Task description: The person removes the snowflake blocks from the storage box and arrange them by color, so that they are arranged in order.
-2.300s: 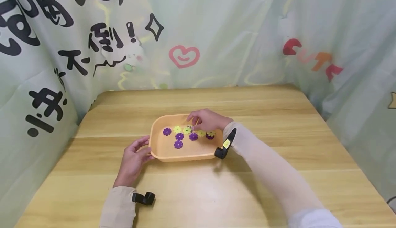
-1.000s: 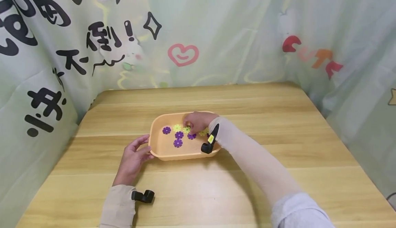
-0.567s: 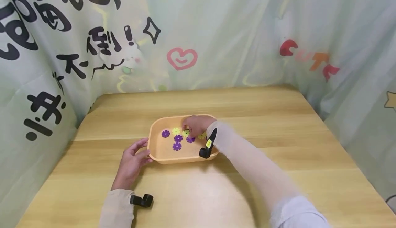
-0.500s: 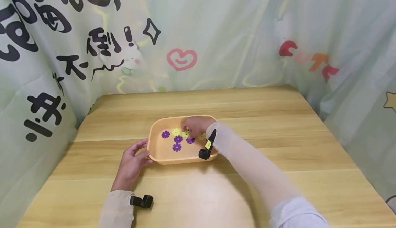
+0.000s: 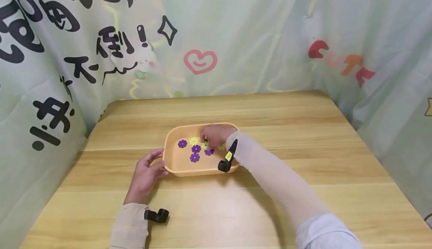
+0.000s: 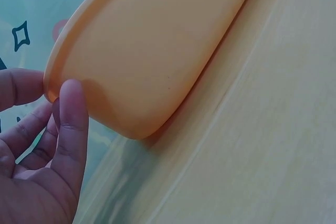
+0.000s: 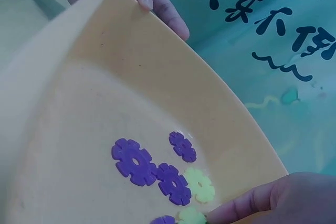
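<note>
In the head view my left hand [image 5: 145, 174] grips the left end of an orange plastic tray [image 5: 168, 161], thumb outside its wall. The left wrist view shows the thumb against the outer wall of the tray [image 6: 142, 51], fingers at the rim. My right hand [image 5: 217, 135] reaches down inside, fingers bent among flower-shaped plastic discs. A small dark bit shows at its fingertips; I cannot tell whether they pinch a disc. A yellow disc [image 7: 191, 215] lies right at a finger of the right hand [image 7: 278, 200]. Purple discs [image 7: 135, 162] lie flat nearby, beside another yellow disc [image 7: 200, 184].
The tray stands on a wooden table [image 5: 270, 117]. A printed cloth curtain [image 5: 249, 35] hangs behind the table and along both sides. Black wrist cameras [image 5: 156, 215] stick out from both sleeves; the right one overlaps the tray's front edge.
Since the oldest frame my right hand has lowered into the tray and shifted slightly left, its fingers now bent down at the discs. My left hand keeps its grip on the tray's end.
</note>
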Available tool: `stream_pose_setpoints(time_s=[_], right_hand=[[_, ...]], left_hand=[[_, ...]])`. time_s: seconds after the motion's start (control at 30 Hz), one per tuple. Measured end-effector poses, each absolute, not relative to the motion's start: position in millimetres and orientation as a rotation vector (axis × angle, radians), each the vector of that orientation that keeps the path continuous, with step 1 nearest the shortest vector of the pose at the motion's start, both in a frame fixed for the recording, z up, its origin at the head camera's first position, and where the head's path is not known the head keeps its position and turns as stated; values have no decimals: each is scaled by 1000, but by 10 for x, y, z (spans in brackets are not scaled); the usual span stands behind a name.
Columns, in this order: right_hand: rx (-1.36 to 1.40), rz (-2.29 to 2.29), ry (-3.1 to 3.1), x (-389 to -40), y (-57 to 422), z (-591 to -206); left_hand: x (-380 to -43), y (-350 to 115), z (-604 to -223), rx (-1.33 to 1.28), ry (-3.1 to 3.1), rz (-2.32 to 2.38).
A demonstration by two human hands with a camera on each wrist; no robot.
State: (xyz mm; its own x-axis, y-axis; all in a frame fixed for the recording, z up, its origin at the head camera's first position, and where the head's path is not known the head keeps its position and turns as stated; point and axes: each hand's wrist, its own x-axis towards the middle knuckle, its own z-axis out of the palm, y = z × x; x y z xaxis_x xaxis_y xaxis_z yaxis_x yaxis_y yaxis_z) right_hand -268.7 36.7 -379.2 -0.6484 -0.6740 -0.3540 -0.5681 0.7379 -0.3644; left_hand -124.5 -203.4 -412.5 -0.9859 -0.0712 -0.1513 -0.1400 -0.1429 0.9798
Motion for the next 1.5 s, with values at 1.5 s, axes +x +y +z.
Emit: stream_pose_setpoints(time_s=[1.5], right_hand=[[-1096, -350, 2423, -2673, 414, -3757]], left_hand=[[-1256, -2054, -4133, -230, 2033, 2336]])
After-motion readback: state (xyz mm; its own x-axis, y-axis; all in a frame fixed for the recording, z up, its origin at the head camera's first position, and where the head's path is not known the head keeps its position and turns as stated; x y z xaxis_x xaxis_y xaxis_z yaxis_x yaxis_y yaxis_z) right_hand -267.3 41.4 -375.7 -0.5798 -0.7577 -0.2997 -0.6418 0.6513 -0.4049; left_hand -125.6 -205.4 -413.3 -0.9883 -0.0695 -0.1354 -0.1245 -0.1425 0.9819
